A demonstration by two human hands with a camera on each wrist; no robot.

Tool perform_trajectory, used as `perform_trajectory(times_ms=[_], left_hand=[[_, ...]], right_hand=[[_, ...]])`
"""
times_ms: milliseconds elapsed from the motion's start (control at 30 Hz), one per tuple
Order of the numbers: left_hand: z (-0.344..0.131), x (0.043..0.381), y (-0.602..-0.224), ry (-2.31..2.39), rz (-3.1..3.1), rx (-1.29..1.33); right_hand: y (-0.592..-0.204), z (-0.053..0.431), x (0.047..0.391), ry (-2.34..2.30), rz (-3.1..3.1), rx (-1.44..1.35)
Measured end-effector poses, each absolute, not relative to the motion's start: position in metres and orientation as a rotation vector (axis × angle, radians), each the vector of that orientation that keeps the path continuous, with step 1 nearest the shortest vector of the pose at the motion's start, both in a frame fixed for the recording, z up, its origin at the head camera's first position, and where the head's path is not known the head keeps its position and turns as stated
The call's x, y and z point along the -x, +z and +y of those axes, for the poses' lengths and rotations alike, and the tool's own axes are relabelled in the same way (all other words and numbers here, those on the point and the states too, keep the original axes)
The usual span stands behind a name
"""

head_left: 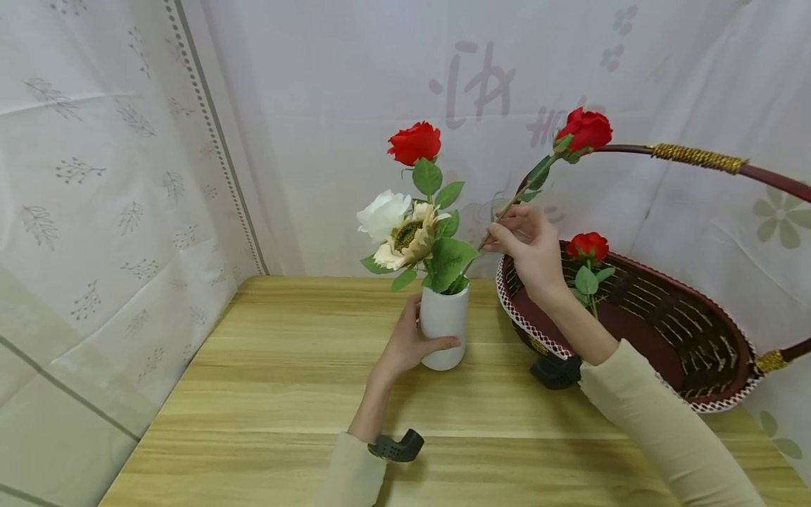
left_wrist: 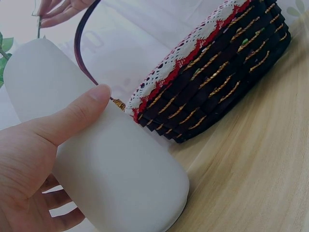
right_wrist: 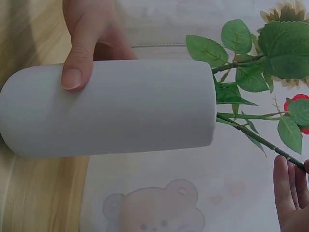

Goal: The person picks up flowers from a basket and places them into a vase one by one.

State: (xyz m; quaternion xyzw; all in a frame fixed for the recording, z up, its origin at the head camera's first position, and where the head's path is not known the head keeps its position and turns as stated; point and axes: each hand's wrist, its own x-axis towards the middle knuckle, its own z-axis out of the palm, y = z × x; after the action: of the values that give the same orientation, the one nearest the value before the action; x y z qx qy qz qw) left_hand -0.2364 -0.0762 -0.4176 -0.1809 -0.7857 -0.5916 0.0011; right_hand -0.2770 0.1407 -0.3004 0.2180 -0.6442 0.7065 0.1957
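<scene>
A white vase (head_left: 443, 327) stands on the wooden table, and my left hand (head_left: 413, 341) grips its side, thumb across the front. In it are a red rose (head_left: 415, 143), a white flower (head_left: 384, 215) and a cream sunflower-like bloom (head_left: 410, 236) with green leaves. My right hand (head_left: 531, 246) pinches the stem of another red rose (head_left: 584, 132), which leans up to the right. The right wrist view shows the lower end of this stem (right_wrist: 251, 133) inside the vase mouth; its tip is hidden by the vase wall.
To the right, a dark woven basket (head_left: 690, 327) with white lace trim and a tall arched handle (head_left: 700, 158) holds a further red rose (head_left: 588, 246). My right forearm passes over the basket's near rim. Patterned white cloth (head_left: 329, 141) hangs behind the wooden table (head_left: 285, 394) and at its left.
</scene>
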Motion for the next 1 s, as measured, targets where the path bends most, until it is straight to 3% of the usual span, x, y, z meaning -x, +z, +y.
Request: perform_trajectory(times_ms=[600,833,1000], left_hand=[[-0.075,0.235,-0.415,-1.863,-2.480,0.556],[-0.074,0.257,-0.450,-1.844,-2.467,0.542],[-0.074,0.260,-0.456,-1.834,-2.461,0.544]], right_hand=[[-0.314,0.132,0.281,1.980,-1.818,-0.555],[-0.319,0.130,0.282,1.972,-1.846,-0.595],[-0.323,0.127,0.280,2.010,-1.874,-0.622]])
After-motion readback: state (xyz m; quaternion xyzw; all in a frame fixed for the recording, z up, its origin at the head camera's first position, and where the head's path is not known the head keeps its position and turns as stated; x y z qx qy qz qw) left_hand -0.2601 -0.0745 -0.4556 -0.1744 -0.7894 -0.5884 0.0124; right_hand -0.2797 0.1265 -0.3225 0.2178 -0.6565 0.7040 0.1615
